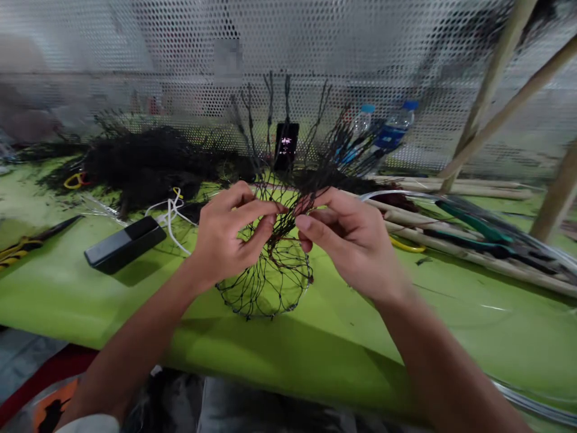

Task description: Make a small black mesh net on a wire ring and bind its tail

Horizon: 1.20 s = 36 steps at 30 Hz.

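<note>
Head view: both hands [234, 225] [349, 237] pinch knotted, round-rimmed black netting [283, 225].

Phone [286, 146] behind net [283, 227]; pliers [473, 222] right; scissors [38, 239], seemingly, left.

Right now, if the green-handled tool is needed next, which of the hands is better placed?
Likely the right hand: the green-handled tool lies on its side, while the left hand is across the black netting. Both have fingers at the netting.

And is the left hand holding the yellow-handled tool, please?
No, the left hand is on the black net; the yellow-handled tool lies apart on the table.
</note>
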### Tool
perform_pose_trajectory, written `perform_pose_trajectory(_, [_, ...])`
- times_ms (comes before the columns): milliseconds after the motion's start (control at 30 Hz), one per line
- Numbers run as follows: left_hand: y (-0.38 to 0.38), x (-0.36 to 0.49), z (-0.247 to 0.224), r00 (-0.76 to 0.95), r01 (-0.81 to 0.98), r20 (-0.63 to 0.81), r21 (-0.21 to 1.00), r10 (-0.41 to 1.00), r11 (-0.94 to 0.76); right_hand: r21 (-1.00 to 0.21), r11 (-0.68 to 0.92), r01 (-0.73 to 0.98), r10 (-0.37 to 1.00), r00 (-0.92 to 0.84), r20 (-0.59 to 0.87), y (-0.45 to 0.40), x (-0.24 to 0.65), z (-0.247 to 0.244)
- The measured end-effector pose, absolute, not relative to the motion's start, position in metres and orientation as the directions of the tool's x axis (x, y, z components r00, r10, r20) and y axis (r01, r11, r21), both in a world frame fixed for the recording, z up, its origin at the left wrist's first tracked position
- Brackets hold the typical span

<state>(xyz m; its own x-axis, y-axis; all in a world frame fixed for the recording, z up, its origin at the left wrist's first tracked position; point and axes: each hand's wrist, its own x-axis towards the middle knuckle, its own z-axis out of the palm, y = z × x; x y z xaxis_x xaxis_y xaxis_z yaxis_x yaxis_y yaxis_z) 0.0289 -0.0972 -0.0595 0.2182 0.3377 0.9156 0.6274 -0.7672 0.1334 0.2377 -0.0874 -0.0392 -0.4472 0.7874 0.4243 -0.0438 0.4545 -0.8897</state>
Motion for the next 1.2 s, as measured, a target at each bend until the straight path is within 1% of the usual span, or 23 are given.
perform_pose_trajectory(100, [-0.101, 0.028, -0.057, 0.216, 0.543, 0.885, 0.243, 0.413, -0.804, -0.898, 0.428, -0.102, 0.766, -0.487, 0.420, -0.088, 0.239, -0.035])
perform_pose_trajectory(233, [-0.105, 0.027, -0.054, 0.201, 0.424, 0.824, 0.414, 0.530, -0.805, -0.906, 0.390, -0.168, 0.749, -0.514, 0.418, -0.085, 0.240, -0.036])
perform_pose_trajectory(333, [-0.106, 0.026, -0.053, 0.203, 0.355, 0.792, 0.488, 0.576, -0.797, -0.912, 0.368, -0.182, 0.767, -0.496, 0.408, -0.083, 0.240, -0.039])
perform_pose_trajectory(467, [-0.104, 0.028, -0.055, 0.143, 0.375, 0.794, 0.509, 0.590, -0.775, -0.918, 0.360, -0.165, 0.800, -0.452, 0.394, -0.084, 0.238, -0.042])
perform_pose_trajectory(633, [-0.101, 0.029, -0.059, -0.015, 0.438, 0.815, 0.527, 0.580, -0.729, -0.908, 0.405, -0.109, 0.855, -0.305, 0.418, -0.091, 0.231, -0.043])
perform_pose_trajectory(733, [-0.098, 0.028, -0.061, -0.075, 0.451, 0.815, 0.541, 0.574, -0.710, -0.880, 0.465, -0.094, 0.835, -0.283, 0.471, -0.096, 0.228, -0.043])
perform_pose_trajectory(800, [-0.097, 0.027, -0.063, -0.099, 0.425, 0.806, 0.565, 0.584, -0.707, -0.866, 0.492, -0.088, 0.820, -0.288, 0.495, -0.097, 0.227, -0.044])
perform_pose_trajectory(967, [-0.096, 0.026, -0.064, -0.115, 0.283, 0.736, 0.668, 0.668, -0.688, -0.837, 0.547, 0.002, 0.807, -0.265, 0.527, -0.095, 0.230, -0.045])
perform_pose_trajectory(1033, [-0.097, 0.027, -0.063, -0.111, 0.264, 0.718, 0.688, 0.687, -0.676, -0.825, 0.565, 0.023, 0.796, -0.278, 0.538, -0.095, 0.231, -0.046])
perform_pose_trajectory(1133, [-0.100, 0.029, -0.060, -0.068, 0.294, 0.731, 0.665, 0.679, -0.686, -0.804, 0.590, 0.082, 0.785, -0.292, 0.547, -0.098, 0.228, -0.047])
perform_pose_trajectory(1200, [-0.102, 0.030, -0.059, -0.039, 0.342, 0.752, 0.629, 0.658, -0.698, -0.800, 0.588, 0.114, 0.797, -0.246, 0.551, -0.101, 0.225, -0.047])
